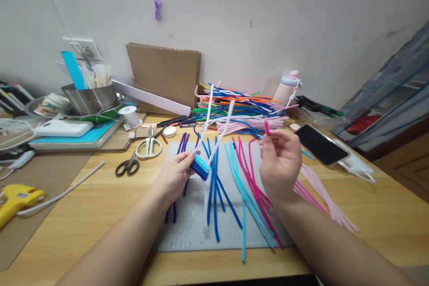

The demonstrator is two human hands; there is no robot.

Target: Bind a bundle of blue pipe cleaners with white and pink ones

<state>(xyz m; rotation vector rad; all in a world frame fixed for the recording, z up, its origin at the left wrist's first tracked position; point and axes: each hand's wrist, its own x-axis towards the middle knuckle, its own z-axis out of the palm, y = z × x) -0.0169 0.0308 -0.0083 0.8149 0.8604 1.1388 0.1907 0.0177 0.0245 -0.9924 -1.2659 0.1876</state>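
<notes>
My left hand (176, 172) is closed on a small woven piece of pipe cleaners (201, 166), banded in light blue, blue and purple. White pipe cleaners (223, 132) stick out of its top, and one hangs below. Raised to the right, my right hand (280, 161) pinches a pink pipe cleaner (267, 128); only a short end shows above the fingers. Beneath both hands lies a grey cutting mat (187, 237). On it are loose purple, dark blue (215, 205), light blue (250, 201) and deep pink pipe cleaners (252, 174). Paler pink ones (330, 201) lie right of my right forearm.
Two pairs of scissors (149, 147) and a yellow glue gun (20, 199) lie to the left. A heap of coloured pipe cleaners (241, 107) sits at the back beside cardboard (164, 76). A phone (321, 145) and a bottle (288, 89) are at right.
</notes>
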